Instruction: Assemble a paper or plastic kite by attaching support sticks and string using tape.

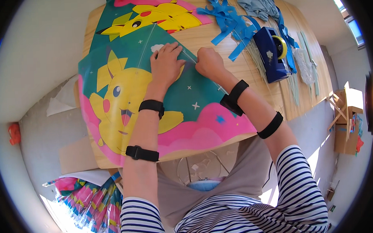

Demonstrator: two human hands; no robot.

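Along the surface's point(263, 94) left and near edges lies the printed sheet point(180, 105); my left grip point(166, 66), fingers spread, presses it, probably for steadiness; my right grip point(210, 64) curls, holding what I can't tell.

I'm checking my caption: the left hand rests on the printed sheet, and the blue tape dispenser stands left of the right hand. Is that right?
Not quite: the head view shows the blue tape dispenser to the right of the right hand. The left hand does rest on the printed sheet.
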